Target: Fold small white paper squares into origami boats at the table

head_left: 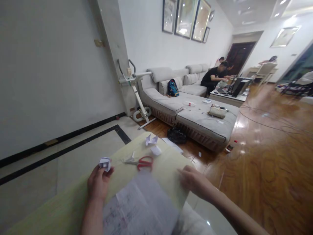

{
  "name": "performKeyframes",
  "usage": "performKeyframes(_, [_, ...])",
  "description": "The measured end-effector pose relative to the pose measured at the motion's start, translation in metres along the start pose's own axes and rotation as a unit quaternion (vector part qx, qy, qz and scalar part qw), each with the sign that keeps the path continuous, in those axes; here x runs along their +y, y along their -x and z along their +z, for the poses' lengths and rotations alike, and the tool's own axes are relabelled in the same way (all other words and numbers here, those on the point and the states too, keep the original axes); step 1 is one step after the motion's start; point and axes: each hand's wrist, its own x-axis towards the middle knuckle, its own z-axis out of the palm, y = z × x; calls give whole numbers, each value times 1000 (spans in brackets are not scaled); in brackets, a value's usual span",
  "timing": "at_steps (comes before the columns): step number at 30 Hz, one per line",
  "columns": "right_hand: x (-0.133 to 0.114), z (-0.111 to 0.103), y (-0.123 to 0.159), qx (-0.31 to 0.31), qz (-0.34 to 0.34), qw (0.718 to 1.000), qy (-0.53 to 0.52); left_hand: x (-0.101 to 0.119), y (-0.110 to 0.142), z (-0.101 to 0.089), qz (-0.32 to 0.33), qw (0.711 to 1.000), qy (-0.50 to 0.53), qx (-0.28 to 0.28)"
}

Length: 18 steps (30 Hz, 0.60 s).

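Note:
My left hand (99, 182) grips a small folded paper piece (105, 164), white with open flaps, over the left side of the pale yellow table (168, 160). Near the table's right edge is my right hand (189, 179), blurred, its fingers hard to make out. Scissors with red handles (146, 163) lie between the two hands, blades toward the left, with a small white scrap (132, 156) by the blades. A large sheet of paper (141, 204) with faint markings lies closest to me. Beyond the scissors sit a folded paper shape (151, 140) and a white paper piece (156, 150).
A white exercise bike (138, 94) stands by the wall. Beyond the table are a black bag (176, 135) on the floor and a grey sofa (205, 117) holding a backpack (173, 88) and a beige pouch (217, 112). A person in black (212, 76) sits farther back.

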Motion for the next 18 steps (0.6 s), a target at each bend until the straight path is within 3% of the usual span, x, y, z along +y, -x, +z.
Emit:
performKeyframes(7, [7,3,-12,-2,-10,1000,-23,7,-4,7,-25,999,22,7])
performKeyframes(13, [24,11,-18,3,-10,998,-60,38,-7,17,-17,991,128,23])
performKeyframes(18, [0,14,-44,-25,-36,998,-49,65,-10,27,-1,976,214,38])
